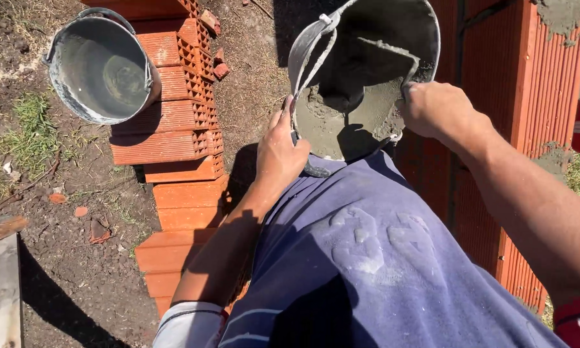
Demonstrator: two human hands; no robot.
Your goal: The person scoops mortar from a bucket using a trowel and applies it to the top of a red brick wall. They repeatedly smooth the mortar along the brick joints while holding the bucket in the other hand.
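A grey bucket [425, 38] holding wet grey mortar [348, 125] rests tilted against my blue shirt at the top centre. My left hand [280, 151] grips the bucket's rim and handle on its left side. Over on the other side, my right hand [435, 109] is closed on the rim, fingers curled over the edge. The bucket's handle [309, 45] arcs up over the left side.
A second, empty bucket [103, 67] sits on a stack of red hollow bricks [180, 135] at the left. A red brick wall [528, 96] with mortar on top stands at the right. Dirt and sparse grass [64, 193] cover the ground.
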